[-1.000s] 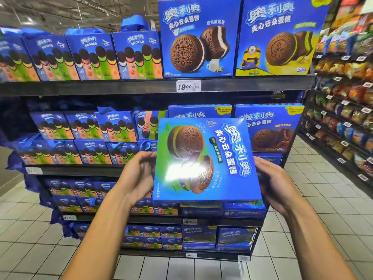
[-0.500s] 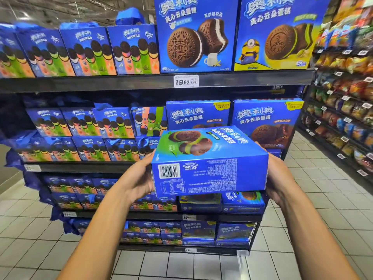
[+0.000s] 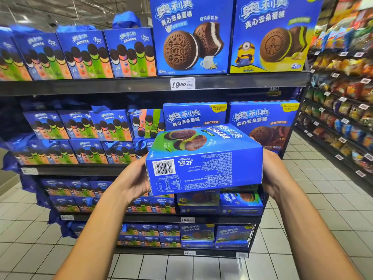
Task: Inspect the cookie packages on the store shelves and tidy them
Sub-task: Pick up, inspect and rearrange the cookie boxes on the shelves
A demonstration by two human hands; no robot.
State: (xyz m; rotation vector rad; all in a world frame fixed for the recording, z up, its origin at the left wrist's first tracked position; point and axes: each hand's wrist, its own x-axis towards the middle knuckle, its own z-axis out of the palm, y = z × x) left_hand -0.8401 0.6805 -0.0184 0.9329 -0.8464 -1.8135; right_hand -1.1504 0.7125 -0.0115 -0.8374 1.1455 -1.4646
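A blue cookie box with a green corner (image 3: 203, 158) hangs in front of the shelves, tipped back so its printed side panel with the barcode faces me. My left hand (image 3: 134, 178) grips its left end and my right hand (image 3: 271, 168) grips its right end, most fingers hidden behind the box. Behind it on the middle shelf stand two blue boxes with brown cookies (image 3: 262, 122). The top shelf carries two large boxes, a white-cream one (image 3: 191, 35) and a yellow-cartoon one (image 3: 272, 35).
Rows of small multicolour cookie gift boxes (image 3: 84, 55) fill the left side of the shelves. A price tag reading 19.90 (image 3: 182, 83) hangs on the dark top shelf edge (image 3: 80, 86). Snack bags line a rack (image 3: 343, 98) on the right. Tiled floor (image 3: 312, 199) lies between.
The box has turned from front face toward me to tipped back, its barcode side panel now facing me. Both hands have stayed on its ends.
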